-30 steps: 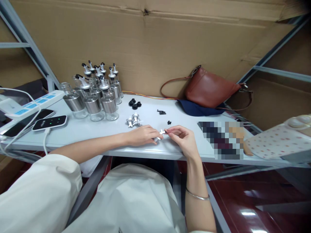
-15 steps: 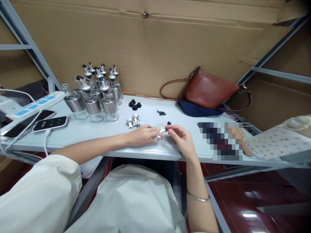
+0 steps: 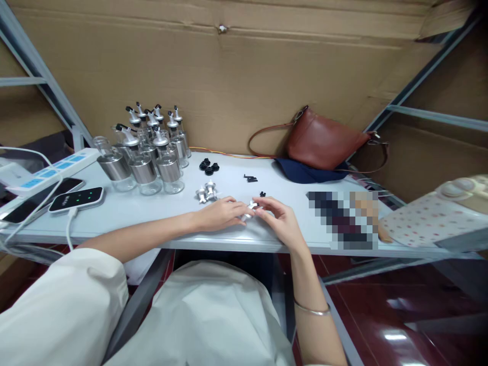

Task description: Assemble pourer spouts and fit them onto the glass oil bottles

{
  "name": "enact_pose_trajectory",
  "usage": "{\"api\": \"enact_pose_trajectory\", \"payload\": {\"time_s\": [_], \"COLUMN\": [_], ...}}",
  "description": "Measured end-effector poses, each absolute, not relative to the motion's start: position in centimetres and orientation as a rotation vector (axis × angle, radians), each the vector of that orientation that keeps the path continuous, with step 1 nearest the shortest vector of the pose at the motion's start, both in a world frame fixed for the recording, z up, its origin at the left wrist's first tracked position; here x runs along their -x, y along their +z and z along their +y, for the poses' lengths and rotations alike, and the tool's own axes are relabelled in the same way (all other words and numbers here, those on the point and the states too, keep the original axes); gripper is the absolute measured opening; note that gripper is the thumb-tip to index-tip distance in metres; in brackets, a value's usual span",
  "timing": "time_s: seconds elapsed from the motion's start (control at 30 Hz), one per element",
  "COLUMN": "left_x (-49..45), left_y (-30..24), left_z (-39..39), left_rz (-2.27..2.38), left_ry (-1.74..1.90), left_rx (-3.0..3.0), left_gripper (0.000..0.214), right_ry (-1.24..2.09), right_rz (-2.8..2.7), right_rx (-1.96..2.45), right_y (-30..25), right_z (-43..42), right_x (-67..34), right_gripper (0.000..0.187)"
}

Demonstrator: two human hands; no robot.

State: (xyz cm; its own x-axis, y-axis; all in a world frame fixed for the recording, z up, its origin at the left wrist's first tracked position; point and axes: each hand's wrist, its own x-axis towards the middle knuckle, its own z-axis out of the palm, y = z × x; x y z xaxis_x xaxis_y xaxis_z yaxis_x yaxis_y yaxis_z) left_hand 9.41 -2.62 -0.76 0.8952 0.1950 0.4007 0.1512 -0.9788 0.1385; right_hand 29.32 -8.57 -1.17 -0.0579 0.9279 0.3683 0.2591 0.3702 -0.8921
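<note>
My left hand (image 3: pixel 223 213) rests low over the front of the table, its fingers closed on a silver pourer spout (image 3: pixel 249 209). My right hand (image 3: pixel 281 219) pinches a small black cap at the tip of that spout; fingertips partly hide it. Just beyond the right fingers lie tiny black caps (image 3: pixel 263 194). Several spare silver pourer spouts (image 3: pixel 207 191) stand and lie close to the left hand. Behind them sit several black stoppers (image 3: pixel 209 166), and to their right a few thin black pieces (image 3: pixel 250 178).
Glass bottles with steel bands (image 3: pixel 170 168), most topped with pourers, crowd the left back. Left of them are a power strip (image 3: pixel 57 170), a phone (image 3: pixel 41 201) and a cabled device (image 3: pixel 76 200). A brown bag (image 3: pixel 324 140) rests on dark blue cloth (image 3: pixel 301 172) at right.
The right fingertips have moved slightly left, bringing the small black cap against the spout's tip. My left hand stays on the spout. The whole view has shifted slightly.
</note>
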Motion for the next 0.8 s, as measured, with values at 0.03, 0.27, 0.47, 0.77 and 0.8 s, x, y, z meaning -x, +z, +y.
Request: {"api": "enact_pose_trajectory", "payload": {"time_s": [0.03,0.27,0.47,0.77,0.8], "left_x": [-9.5,-9.6,-9.4,-9.1,-9.1], "left_y": [-0.7,-0.7,-0.6,-0.7,-0.7], "left_z": [-2.6,-2.7,-2.9,-3.4,-3.4], "left_rz": [0.293,0.335,0.365,0.57,0.527], "left_ry": [0.642,0.594,0.597,0.792,0.787], "left_rx": [-2.947,-2.914,-2.872,-2.72,-2.766], "left_gripper": [0.028,0.025,0.023,0.028,0.028], "right_ry": [0.791,0.78,0.641,0.682,0.718], "right_rz": [-1.569,-1.665,-1.811,-1.607,-1.562], "right_rx": [1.075,1.049,1.08,1.117,1.126], "right_y": [-1.1,-1.1,-0.6,-1.3,-1.4], "right_z": [-8.6,-8.8,-9.4,-9.0,-9.0], "right_x": [-29.2,-29.0,-28.4,-26.4,-26.1], "right_gripper": [0.037,0.025,0.033,0.034,0.031]}}
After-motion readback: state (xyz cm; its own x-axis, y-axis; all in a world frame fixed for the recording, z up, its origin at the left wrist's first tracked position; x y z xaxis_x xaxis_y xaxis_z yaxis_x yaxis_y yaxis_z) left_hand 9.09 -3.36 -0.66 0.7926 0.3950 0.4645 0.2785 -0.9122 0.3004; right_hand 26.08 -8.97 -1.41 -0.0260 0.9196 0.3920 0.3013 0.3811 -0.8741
